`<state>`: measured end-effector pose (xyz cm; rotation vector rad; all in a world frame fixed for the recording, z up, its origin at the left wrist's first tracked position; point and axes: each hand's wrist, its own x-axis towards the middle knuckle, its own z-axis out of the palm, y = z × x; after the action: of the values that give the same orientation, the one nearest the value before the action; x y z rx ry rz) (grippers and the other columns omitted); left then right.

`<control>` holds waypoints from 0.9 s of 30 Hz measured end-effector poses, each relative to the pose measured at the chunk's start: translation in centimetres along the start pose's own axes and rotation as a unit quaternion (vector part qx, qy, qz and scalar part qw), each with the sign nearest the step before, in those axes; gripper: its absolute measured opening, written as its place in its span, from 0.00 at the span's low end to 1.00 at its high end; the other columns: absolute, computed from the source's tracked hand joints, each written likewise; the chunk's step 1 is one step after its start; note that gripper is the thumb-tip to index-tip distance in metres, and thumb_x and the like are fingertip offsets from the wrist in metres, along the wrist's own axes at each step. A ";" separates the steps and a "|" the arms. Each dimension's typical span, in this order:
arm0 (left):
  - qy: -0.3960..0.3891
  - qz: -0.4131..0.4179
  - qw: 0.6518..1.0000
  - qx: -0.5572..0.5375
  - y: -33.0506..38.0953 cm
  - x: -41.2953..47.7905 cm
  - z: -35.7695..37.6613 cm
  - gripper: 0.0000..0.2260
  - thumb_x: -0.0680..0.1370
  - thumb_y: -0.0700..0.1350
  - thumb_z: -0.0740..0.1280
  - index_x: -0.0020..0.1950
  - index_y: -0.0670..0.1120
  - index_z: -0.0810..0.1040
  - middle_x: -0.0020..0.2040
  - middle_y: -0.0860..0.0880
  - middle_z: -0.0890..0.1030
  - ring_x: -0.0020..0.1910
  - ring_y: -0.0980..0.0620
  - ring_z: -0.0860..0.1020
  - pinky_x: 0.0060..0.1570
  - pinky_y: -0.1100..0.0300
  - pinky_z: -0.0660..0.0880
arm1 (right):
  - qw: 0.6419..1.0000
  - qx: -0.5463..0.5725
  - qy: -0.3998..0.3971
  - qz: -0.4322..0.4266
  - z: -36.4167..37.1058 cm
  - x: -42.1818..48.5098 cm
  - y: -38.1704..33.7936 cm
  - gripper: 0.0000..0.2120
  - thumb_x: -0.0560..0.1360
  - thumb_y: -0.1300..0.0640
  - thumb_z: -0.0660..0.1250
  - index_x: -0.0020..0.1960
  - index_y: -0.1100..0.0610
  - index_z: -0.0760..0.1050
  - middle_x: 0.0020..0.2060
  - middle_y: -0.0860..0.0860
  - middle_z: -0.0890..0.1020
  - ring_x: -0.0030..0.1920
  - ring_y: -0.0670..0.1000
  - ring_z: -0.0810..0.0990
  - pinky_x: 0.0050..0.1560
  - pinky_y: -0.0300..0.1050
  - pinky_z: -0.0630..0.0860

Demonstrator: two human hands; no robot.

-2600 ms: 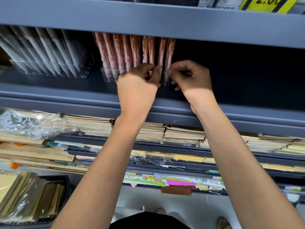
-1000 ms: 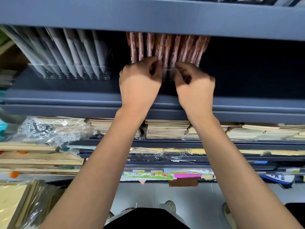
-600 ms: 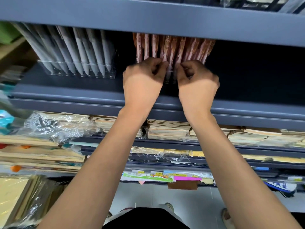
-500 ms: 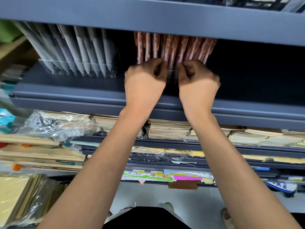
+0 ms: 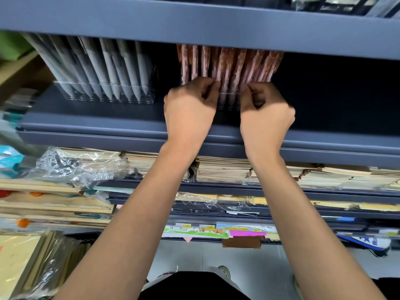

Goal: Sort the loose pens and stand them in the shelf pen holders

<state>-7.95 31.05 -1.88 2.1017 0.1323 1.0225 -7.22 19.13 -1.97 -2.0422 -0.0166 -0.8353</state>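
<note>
We've got both hands up at the brown pens (image 5: 229, 63), which stand packed in a clear holder (image 5: 229, 102) toward the back of the shelf (image 5: 97, 124). That's where the task's pens are; we see none lying loose.

Left hand (image 5: 190, 109): fingers curled, thumb & forefinger pinching one pen low on its barrel, just above the holder's rim. Right hand (image 5: 266, 118): also curled, its tips pinching a neighbouring pen at the same height. We'd guess the low grip is for control: holding near the tip lets us steer a pen into its hole w/o knocking the rest. Two hands side by side prob. means one parts or steadies the row while the other seats a pen.

The brown pens lean, fanning to the right at the tops, so the row isn't tidy yet. Their tops run close under the shelf above, so there's little room to lift.

To the left, well apart, grey pens (image 5: 104, 68) tilt in a second holder (image 5: 104, 96), one per hole.

Writing: no brand readable on pens or holders; the brown ones show only a mottled pattern. Below the notebooks (image 5: 223, 169), a price strip (image 5: 216, 230) has small yellow tags and a pink label, too small & blurred to read.
</note>
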 end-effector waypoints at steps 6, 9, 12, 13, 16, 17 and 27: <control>0.008 -0.001 1.000 -0.011 -0.3 -0.3 0.0 0.09 0.76 0.49 0.69 0.48 0.45 0.87 0.38 0.45 0.86 0.37 0.43 0.84 0.40 0.50 0.79 | 0.999 0.019 0.037 0.023 -0.3 -0.1 0.1 0.07 0.73 0.53 0.67 0.48 0.53 0.81 0.33 0.52 0.84 0.34 0.55 0.81 0.38 0.48 0.76; 0.001 -0.017 0.999 -0.033 -0.4 -0.3 0.0 0.10 0.76 0.49 0.69 0.48 0.45 0.87 0.37 0.45 0.86 0.36 0.44 0.83 0.39 0.51 0.79 | 0.999 0.015 0.031 0.022 -0.3 -0.1 0.1 0.08 0.74 0.53 0.68 0.50 0.53 0.82 0.35 0.51 0.84 0.34 0.53 0.81 0.38 0.43 0.73; 0.007 -0.020 0.999 -0.037 -0.4 -0.4 0.0 0.10 0.76 0.49 0.70 0.48 0.45 0.87 0.36 0.46 0.86 0.34 0.45 0.83 0.38 0.52 0.78 | 0.999 0.018 0.019 0.025 -0.2 0.0 0.1 0.09 0.74 0.53 0.67 0.51 0.52 0.83 0.39 0.50 0.86 0.36 0.53 0.82 0.41 0.42 0.73; 0.011 -0.020 0.999 -0.039 -0.4 -0.4 -0.1 0.09 0.76 0.49 0.70 0.47 0.45 0.87 0.36 0.47 0.86 0.34 0.46 0.83 0.38 0.52 0.78 | 0.999 0.017 0.017 0.025 -0.2 0.0 0.1 0.09 0.74 0.53 0.67 0.51 0.52 0.83 0.39 0.50 0.86 0.37 0.53 0.82 0.41 0.42 0.73; 0.020 -0.040 0.996 -0.072 -0.2 -0.4 -0.2 0.09 0.76 0.50 0.70 0.45 0.45 0.86 0.35 0.48 0.85 0.33 0.47 0.82 0.38 0.51 0.79 | 0.999 0.010 0.012 0.028 -0.1 0.1 0.0 0.08 0.75 0.53 0.67 0.51 0.52 0.83 0.37 0.52 0.85 0.36 0.54 0.82 0.41 0.44 0.75; 0.027 -0.049 0.995 -0.086 -0.2 -0.4 -0.2 0.09 0.75 0.50 0.71 0.44 0.46 0.86 0.34 0.49 0.85 0.33 0.48 0.82 0.38 0.51 0.79 | 1.000 0.009 0.009 0.029 0.0 0.1 0.0 0.08 0.75 0.53 0.67 0.51 0.52 0.83 0.37 0.52 0.85 0.35 0.54 0.82 0.41 0.45 0.76; 0.064 -0.105 0.987 -0.105 -0.7 -0.4 -0.5 0.09 0.74 0.48 0.70 0.47 0.43 0.82 0.37 0.50 0.84 0.35 0.50 0.82 0.39 0.51 0.79 | 0.999 0.001 -0.007 0.039 0.4 0.5 0.0 0.07 0.75 0.54 0.67 0.50 0.54 0.82 0.38 0.53 0.85 0.39 0.56 0.83 0.43 0.52 0.79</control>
<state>-8.36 31.67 -2.42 1.7904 0.2916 0.9978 -6.62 19.26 -1.81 -2.0335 0.0547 -0.7725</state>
